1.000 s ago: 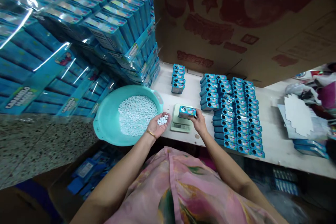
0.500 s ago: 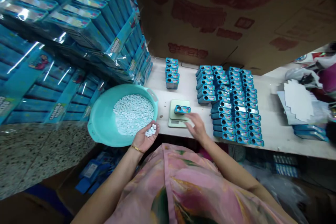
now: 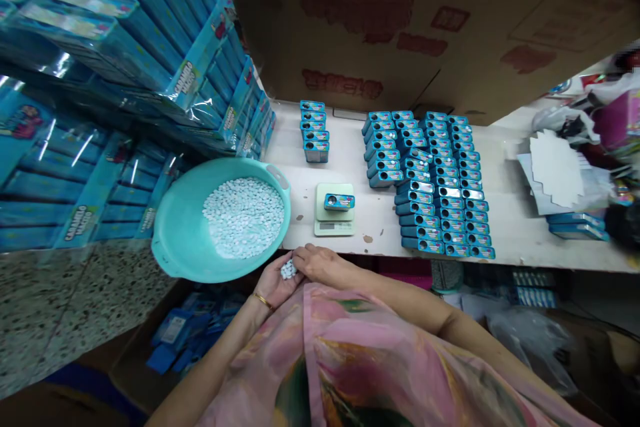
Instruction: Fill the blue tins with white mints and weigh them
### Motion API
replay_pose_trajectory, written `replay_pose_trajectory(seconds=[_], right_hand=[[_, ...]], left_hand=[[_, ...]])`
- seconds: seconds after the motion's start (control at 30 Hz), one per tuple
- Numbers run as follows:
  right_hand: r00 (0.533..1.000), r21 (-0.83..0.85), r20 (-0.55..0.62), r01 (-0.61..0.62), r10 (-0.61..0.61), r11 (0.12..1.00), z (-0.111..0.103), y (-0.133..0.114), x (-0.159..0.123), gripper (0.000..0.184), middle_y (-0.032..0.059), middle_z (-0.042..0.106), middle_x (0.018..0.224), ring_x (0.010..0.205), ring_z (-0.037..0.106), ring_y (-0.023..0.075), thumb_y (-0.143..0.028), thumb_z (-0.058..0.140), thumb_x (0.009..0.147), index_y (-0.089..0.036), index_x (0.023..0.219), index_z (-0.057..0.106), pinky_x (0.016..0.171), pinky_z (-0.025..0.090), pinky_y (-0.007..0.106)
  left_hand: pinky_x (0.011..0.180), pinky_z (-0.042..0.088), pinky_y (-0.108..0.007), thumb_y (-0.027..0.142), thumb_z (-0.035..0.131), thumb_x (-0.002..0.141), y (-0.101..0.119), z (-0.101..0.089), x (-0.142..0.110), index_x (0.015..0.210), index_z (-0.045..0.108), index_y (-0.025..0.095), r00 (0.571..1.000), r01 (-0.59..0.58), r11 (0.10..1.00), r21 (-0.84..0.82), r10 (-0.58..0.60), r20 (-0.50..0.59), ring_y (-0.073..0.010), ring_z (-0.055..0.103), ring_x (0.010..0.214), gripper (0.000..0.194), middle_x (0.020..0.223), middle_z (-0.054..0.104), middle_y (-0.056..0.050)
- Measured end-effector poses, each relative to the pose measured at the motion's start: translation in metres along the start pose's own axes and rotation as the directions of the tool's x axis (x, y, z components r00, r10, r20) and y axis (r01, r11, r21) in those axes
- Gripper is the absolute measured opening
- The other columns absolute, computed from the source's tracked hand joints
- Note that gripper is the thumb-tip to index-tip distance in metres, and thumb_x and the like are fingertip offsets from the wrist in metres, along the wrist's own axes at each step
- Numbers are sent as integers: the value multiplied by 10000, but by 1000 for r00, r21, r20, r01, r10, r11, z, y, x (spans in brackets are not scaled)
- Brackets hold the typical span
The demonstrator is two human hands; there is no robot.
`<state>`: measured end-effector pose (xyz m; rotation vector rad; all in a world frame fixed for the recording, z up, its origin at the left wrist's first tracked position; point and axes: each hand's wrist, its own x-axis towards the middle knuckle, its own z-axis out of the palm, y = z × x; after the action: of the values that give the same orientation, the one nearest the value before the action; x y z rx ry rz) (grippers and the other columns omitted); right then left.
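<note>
My left hand is cupped palm up around a small heap of white candies, just below the basin's front rim. Against it, my right hand has curled fingers reaching to the heap; whatever its fingertips hold is hidden. A blue tin with a round hole in its top stands on a pale green scale, beyond my right hand. To the left sits a turquoise basin with many loose white candies in it.
Rows of blue tins stand right of the scale, and a short row behind it. Wrapped packs of blue boxes are piled at left. A big cardboard carton borders the white table; papers lie at right.
My right hand set the blue tin on the scale, let go of it and came over to my left hand. My left hand drew back toward my body with the candies.
</note>
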<state>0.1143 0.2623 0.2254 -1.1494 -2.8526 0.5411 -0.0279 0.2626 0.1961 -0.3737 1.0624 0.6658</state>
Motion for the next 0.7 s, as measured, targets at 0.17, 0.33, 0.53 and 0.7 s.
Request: replay_pose_trajectory(seconds=[0.17,0.33,0.53,0.7], right_hand=[[1000,-26,9,25,-25,999,-4,-2,0,88,52,499,903,803,476,161,-144,393,839,-148,907,449,586,426,263],[1000,7,25,13,-13,1000,-7,0,-1,103,66,503,905,830,482,162,-134,385,843,-148,917,454,628,431,271],[997,204,-70,-27,42,979,16,11,-4,119,66,526,910,842,493,145,-163,437,818,-153,926,486,660,424,249],[881,429,-353,-147,315,891,6,44,-7,128,36,539,807,781,505,122,-157,407,812,-168,869,522,705,422,235]], left_hand=[[579,520,-250,100,385,808,-1,-2,1,701,542,97,999,20,1000,24,-20,27,-117,598,533,190,599,606,-48],[612,526,-273,88,399,794,-1,2,-1,710,552,93,999,27,999,32,-28,15,-133,607,551,174,594,606,-50],[581,536,-281,82,403,787,-2,8,6,773,564,86,999,27,999,47,-28,29,-150,620,593,162,617,617,-59],[644,534,-270,51,419,771,4,26,16,769,585,57,990,-63,997,42,57,126,-173,632,696,166,711,647,-117]])
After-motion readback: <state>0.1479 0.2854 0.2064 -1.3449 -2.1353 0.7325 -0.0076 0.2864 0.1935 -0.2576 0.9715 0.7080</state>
